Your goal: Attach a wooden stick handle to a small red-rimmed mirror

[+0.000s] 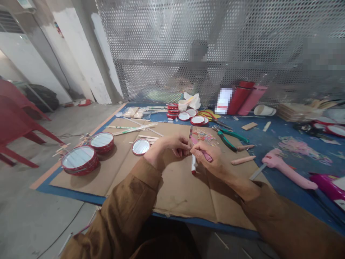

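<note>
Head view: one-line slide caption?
Left hand close to right hand, which grips a pink tool, above cardboard bearing red-sided round pieces.

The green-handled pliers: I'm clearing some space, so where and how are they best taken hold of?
Probably take the pliers by both green handles, from above and the near right: the handles spread open that way, while the metal jaws point away to the left.

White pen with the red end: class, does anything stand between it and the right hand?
Nothing visible stands between the right hand and the white pen. The hand does hold a pink tool, though, and where the pen's far end lies, I cannot tell.
</note>
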A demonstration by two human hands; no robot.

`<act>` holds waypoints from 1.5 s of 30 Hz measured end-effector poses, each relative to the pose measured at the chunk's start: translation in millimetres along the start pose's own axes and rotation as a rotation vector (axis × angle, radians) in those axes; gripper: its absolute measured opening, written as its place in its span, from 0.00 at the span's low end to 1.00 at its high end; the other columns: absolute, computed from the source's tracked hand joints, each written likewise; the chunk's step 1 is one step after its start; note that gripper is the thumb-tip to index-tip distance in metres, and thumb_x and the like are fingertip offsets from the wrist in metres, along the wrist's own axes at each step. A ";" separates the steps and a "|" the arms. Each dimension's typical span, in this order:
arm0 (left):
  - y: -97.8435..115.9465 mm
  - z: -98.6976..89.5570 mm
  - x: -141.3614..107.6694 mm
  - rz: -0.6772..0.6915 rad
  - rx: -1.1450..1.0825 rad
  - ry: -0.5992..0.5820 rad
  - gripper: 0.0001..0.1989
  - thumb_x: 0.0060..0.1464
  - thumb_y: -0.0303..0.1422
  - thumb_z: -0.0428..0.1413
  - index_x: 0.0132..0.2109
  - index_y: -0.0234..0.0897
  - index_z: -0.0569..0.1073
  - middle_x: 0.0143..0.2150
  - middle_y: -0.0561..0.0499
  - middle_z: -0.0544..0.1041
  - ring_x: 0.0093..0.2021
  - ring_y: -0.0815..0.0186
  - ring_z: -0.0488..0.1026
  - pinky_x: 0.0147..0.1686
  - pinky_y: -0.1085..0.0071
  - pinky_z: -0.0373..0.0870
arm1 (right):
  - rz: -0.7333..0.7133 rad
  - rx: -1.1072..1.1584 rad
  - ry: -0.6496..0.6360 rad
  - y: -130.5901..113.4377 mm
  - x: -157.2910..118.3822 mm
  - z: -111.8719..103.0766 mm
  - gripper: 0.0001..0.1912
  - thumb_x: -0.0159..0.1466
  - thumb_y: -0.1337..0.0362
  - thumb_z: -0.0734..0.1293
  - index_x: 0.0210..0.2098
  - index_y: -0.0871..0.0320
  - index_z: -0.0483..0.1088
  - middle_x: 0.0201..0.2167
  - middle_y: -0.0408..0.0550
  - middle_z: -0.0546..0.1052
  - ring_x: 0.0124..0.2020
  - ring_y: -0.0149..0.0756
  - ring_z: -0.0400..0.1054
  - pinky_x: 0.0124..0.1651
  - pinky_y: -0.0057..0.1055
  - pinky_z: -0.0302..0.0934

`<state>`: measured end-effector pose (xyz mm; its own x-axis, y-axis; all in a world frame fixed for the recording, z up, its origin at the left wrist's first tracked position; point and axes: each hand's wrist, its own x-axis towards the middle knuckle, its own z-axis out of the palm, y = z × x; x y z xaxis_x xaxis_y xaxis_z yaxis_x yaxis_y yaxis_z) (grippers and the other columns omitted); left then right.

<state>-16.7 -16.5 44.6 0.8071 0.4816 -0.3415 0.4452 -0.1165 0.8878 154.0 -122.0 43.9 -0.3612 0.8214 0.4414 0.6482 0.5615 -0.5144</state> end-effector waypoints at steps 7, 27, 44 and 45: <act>2.7 1.3 -1.9 -0.015 -0.011 0.008 0.06 0.51 0.32 0.58 0.32 0.34 0.71 0.23 0.55 0.71 0.24 0.72 0.70 0.27 0.76 0.69 | 0.015 0.014 0.003 -0.4 0.0 0.5 0.14 0.68 0.56 0.59 0.31 0.55 0.69 0.23 0.41 0.71 0.24 0.30 0.63 0.30 0.28 0.54; -3.5 -0.8 1.8 0.041 -0.040 -0.010 0.04 0.50 0.31 0.57 0.33 0.34 0.72 0.25 0.55 0.73 0.24 0.72 0.71 0.26 0.76 0.69 | 0.127 0.289 0.373 6.4 0.6 1.8 0.15 0.68 0.52 0.59 0.38 0.53 0.73 0.21 0.41 0.69 0.23 0.33 0.65 0.31 0.32 0.62; 4.5 4.2 -3.8 0.028 -0.046 0.033 0.03 0.48 0.26 0.56 0.33 0.34 0.69 0.24 0.57 0.72 0.23 0.73 0.70 0.23 0.78 0.67 | 0.116 0.109 0.407 16.1 -0.1 10.7 0.04 0.64 0.61 0.64 0.38 0.54 0.68 0.34 0.46 0.77 0.34 0.37 0.71 0.38 0.34 0.65; 4.1 4.0 -3.3 0.029 -0.047 0.028 0.03 0.48 0.26 0.55 0.34 0.34 0.69 0.24 0.56 0.72 0.23 0.73 0.70 0.23 0.78 0.68 | 0.098 0.072 0.413 15.5 0.2 10.0 0.04 0.64 0.61 0.64 0.37 0.54 0.69 0.34 0.46 0.77 0.35 0.37 0.71 0.39 0.35 0.64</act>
<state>-16.1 -22.1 48.1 0.8079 0.5026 -0.3076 0.4026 -0.0897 0.9110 157.3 -112.1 28.7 0.0077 0.7701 0.6378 0.6120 0.5008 -0.6121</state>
